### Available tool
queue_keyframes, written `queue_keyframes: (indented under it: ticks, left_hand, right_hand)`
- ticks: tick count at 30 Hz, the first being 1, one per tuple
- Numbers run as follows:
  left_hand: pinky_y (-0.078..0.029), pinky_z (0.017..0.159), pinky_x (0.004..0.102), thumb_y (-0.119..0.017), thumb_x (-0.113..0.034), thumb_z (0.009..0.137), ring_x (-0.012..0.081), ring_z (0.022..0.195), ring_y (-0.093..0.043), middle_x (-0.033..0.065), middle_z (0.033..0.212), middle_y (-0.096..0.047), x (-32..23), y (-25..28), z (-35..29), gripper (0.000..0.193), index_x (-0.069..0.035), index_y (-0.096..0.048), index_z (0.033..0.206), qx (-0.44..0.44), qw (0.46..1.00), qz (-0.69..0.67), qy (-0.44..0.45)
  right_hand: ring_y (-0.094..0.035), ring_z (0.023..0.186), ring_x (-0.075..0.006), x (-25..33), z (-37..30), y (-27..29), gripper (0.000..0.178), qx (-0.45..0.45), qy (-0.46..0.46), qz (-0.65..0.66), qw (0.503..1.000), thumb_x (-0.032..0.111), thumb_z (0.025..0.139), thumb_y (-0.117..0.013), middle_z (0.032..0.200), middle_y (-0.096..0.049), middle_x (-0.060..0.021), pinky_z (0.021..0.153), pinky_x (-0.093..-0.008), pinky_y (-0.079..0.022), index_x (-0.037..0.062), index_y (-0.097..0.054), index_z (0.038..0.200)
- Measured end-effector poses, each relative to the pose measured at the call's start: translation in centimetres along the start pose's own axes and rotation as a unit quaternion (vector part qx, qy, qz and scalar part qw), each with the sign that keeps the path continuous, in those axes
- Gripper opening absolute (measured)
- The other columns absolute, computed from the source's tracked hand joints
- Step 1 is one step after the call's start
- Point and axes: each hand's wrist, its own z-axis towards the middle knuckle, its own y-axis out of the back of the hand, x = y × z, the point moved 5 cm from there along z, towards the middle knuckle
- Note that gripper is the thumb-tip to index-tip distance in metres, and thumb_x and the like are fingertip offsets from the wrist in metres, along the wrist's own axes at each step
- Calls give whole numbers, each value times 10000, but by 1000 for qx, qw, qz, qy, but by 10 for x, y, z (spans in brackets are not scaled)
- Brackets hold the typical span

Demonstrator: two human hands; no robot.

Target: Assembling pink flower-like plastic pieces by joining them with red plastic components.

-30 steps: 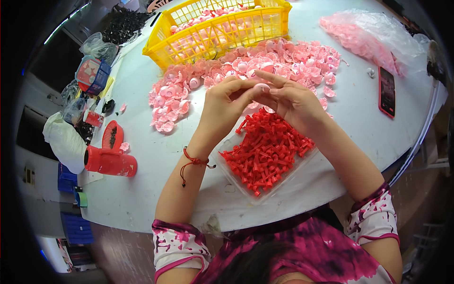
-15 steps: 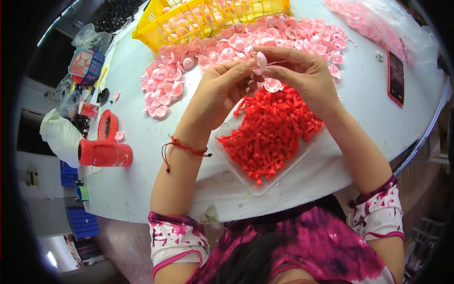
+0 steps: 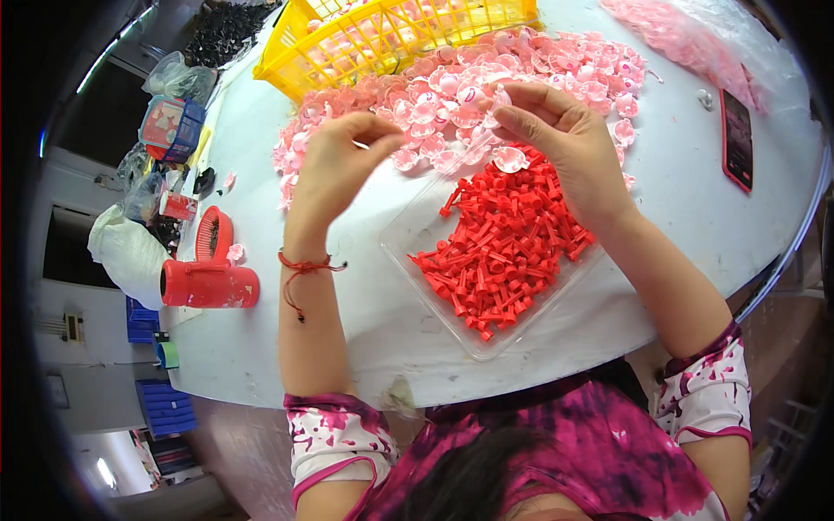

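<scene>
We held our right hand (image 3: 569, 143) over the far end of the clear tray (image 3: 486, 334) of red pegs (image 3: 504, 247), its grip pinched shut on a small pink cap (image 3: 500, 98) at the fingertips. Our left hand (image 3: 334, 165) hovered just beside it above the white surface (image 3: 678, 226), thumb and forefinger closed together, though we could not tell what they held. The pink cap pile (image 3: 452, 87) lay beyond, against the yellow basket (image 3: 391, 35).

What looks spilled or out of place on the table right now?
A few pink caps lie stray beside the red handheld fan, apart from the main pink pile. The red pegs stay inside their clear tray.
</scene>
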Motion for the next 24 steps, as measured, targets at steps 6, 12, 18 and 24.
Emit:
queue_keyframes:
  ticks: [6,12,18,24]
  left_hand:
    - [-500,746,313,-682,-49,738,233,804,-637,139,854,-665,15,-25,-1,174,19,-667,897,31,993,96,-54]
    - [-499,830,254,-687,-77,832,122,907,-625,58,961,-670,-5,-16,1,214,0,-651,1029,129,957,-258,13]
    - [-504,863,300,-673,-27,828,165,959,-626,84,993,-649,-45,-25,-12,246,28,-573,1046,210,882,-421,-29]
    - [-504,868,313,-643,-14,844,175,953,-627,113,994,-653,-42,-32,-13,232,43,-587,1062,208,851,-481,-32]
  right_hand:
    - [-617,977,-138,-2,-2,-2,341,-8,-3,-10,1000,145,860,-672,1048,-647,-112,880,-247,-480,-62,-579,1115]
    - [-628,954,-133,-6,1,0,316,19,2,-53,998,135,858,-671,993,-669,-98,845,-236,-494,-52,-608,1105]
    - [-650,890,-134,-5,-1,-8,314,89,-69,24,993,133,851,-677,979,-677,-96,808,-258,-518,-31,-624,1114]
    - [-659,857,-134,-1,-2,-9,279,88,-42,23,995,112,830,-700,939,-685,-93,793,-249,-538,-25,-643,1067]
